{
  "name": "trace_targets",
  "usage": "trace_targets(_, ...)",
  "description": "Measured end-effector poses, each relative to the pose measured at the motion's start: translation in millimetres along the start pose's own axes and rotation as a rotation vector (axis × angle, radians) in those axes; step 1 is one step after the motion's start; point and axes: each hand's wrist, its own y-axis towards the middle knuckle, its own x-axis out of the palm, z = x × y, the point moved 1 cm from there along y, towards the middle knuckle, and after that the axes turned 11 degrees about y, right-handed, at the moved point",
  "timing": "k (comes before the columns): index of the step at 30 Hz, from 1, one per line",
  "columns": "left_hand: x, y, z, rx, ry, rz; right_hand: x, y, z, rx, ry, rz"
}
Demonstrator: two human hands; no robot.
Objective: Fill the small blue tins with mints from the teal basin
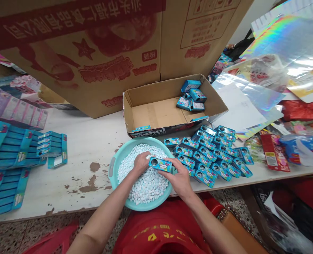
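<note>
A small blue candy box (160, 164) with a round hole and "CARAMELO" lettering is gripped by my right hand (179, 178), its fingers closed round the right end. The box is tilted over a turquoise basin (116, 183) full of small pale blue and white candies (146, 190). My left hand (141, 163) is at the box's left end, above the candies. Its fingers are bunched together, with whitish bits like the candies at the tips; how many they hold is hidden. Just right of the basin, several similar boxes (205, 168) stand in rows with their holes facing up.
Behind the basin is an open cardboard tray (156, 113) with several blue boxes at its right end. A large carton (103, 46) rises behind it. Stacked blue packs (11, 144) occupy the table's left side. Shiny sheets (286, 46) and plastic packets (301, 148) cover the right.
</note>
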Motion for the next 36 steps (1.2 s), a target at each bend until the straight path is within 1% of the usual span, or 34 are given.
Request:
trace_targets(2,-8.1,-6,2,-0.033,-0.062,0.038,-2,0,1,0.010,-0.037,0.003)
trace_targets(4,-16.8,-16,11,-0.100,-0.187,0.066,-4,-1,1,-0.002,-0.086,0.007)
trace_targets(6,-25.0,-27,26,-0.192,-0.429,0.063,-3,-3,1,-0.037,-0.132,-0.011)
trace_targets(7,-28.4,-33,36,-0.215,-0.571,0.055,-2,-3,0,-0.056,-0.152,-0.031)
trace_targets(8,-31.2,-39,46,-0.210,-0.704,0.048,1,-4,-1,-0.074,-0.170,-0.055)
trace_targets(9,-33.4,-43,56,-0.177,-0.805,0.049,5,-4,-3,-0.087,-0.188,-0.083)
trace_targets(11,-35.9,-49,71,-0.069,-0.889,0.087,13,-5,-7,-0.100,-0.221,-0.131)
trace_targets(13,-36.5,-51,79,0.007,-0.900,0.149,20,-5,-12,-0.112,-0.239,-0.158)
trace_targets(15,-36.6,-51,82,0.058,-0.890,0.205,24,-5,-17,-0.124,-0.244,-0.162)
trace_targets(17,-37.2,-49,84,0.087,-0.874,0.228,25,-4,-21,-0.134,-0.242,-0.156)
trace_targets(24,-37.9,-47,90,-0.013,-0.845,0.229,22,0,-20,-0.100,-0.215,-0.128)
trace_targets(27,-37.6,-47,92,-0.038,-0.804,0.256,20,0,-20,-0.080,-0.205,-0.140)
trace_targets(31,-36.1,-47,94,0.008,-0.797,0.266,18,0,-19,-0.072,-0.158,-0.136)
trace_targets(36,-32.4,-47,95,0.014,-0.782,0.220,18,1,-18,-0.050,-0.165,-0.147)
